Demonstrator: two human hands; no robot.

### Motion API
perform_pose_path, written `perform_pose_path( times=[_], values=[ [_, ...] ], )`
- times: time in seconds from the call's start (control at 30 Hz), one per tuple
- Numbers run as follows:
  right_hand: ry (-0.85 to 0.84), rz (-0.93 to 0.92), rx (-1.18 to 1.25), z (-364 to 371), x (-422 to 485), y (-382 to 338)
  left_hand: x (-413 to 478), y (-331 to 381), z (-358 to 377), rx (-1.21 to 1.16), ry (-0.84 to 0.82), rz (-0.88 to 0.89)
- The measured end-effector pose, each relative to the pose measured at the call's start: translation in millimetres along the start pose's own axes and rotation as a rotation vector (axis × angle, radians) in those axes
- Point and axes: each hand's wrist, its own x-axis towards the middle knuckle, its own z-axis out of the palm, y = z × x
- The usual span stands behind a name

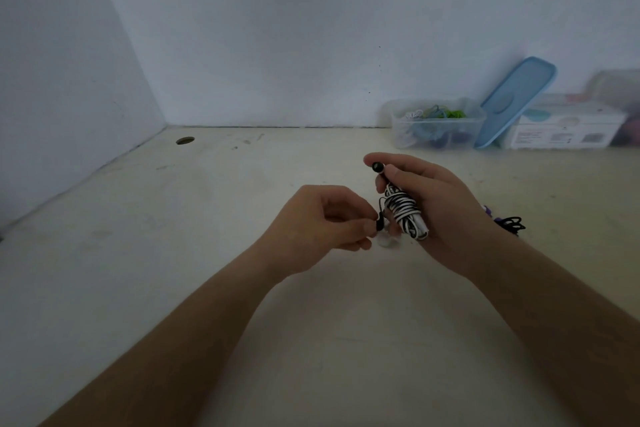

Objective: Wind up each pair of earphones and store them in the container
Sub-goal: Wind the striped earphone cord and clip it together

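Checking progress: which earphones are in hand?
The black-and-white pair, coiled in the right hand; the dark pair lies on the table, others in the container.

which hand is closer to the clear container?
Right. The right hand, gripping the earphones, is in front of the clear container; the left hand is farther left, nearer the camera.

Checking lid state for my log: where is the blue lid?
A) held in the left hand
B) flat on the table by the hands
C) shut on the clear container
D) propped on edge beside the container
D: the blue lid stands tilted between the open clear container and a white box.
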Motion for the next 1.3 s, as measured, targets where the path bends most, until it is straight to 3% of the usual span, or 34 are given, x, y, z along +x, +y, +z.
perform_pose_path(
  times=[0.23,0.43,0.57,0.73,1.13,1.3],
  values=[
    [0.002,0.055,0.014,0.5,-0.5,-1.5,1.9,-0.6,-4.7,0.010,0.247,0.080],
    [0.014,0.113,-0.193,-1.0,-0.9,-1.2,1.5,1.4,-7.1,0.068,0.369,0.119],
    [-0.005,0.086,-0.438,-2.8,-0.8,-0.8,0.8,2.6,-7.8,0.031,0.366,0.139],
    [-0.022,0.153,-0.504,-1.7,-0.1,0.1,-0.4,3.2,-3.0,0.024,0.315,0.143],
    [-0.059,0.015,-0.394,0.1,-3.6,6.3,5.3,-2.8,-2.4,0.148,0.317,0.220],
    [0.017,0.020,-0.271,-4.3,-0.8,6.2,12.2,-16.2,-8.6,0.476,0.301,0.151]
  ],
)
